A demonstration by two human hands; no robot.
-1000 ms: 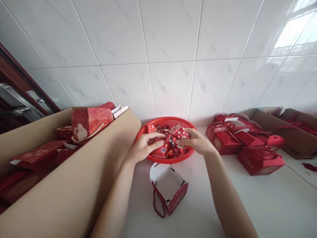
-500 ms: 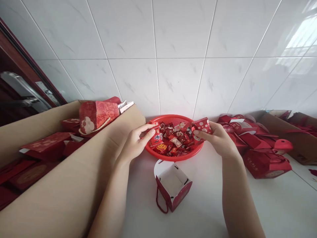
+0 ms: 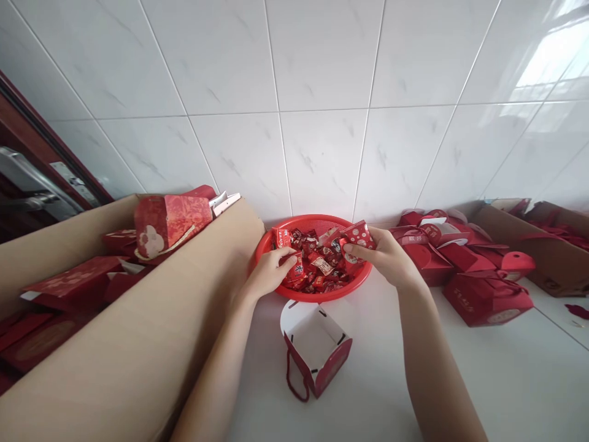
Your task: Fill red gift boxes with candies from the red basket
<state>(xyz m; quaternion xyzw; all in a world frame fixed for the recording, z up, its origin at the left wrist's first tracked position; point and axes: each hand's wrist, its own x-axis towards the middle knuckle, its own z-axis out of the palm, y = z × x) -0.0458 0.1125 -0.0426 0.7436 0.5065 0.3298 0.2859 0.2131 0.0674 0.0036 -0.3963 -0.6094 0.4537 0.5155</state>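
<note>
A red plastic basket (image 3: 314, 298) full of wrapped candies (image 3: 324, 261) stands against the wall. Over its left front rim reaches my left hand (image 3: 270, 273), thumb and forefinger closed on a small red candy packet (image 3: 295, 267) with dark print. My right hand (image 3: 391, 256), at the basket's right rim, pinches red packets with white dots (image 3: 356, 234); how many it holds I cannot tell. In front of the basket an open dark red gift box (image 3: 317, 344), white inside with a red cord handle, sits on the white surface with no candy visible in it.
On the left a large cardboard box (image 3: 151, 307) holds red gift boxes (image 3: 175, 221). Several closed red gift boxes (image 3: 488, 298) are heaped on the right, beside another cardboard box (image 3: 529, 261). A tiled wall (image 3: 317, 159) rises behind; a door handle (image 3: 32, 184) shows at far left.
My left hand has lowered slightly toward the basket's front, and its fingers now sit on a packet among the candies. My right hand keeps its packets. The view has shifted a little.
</note>
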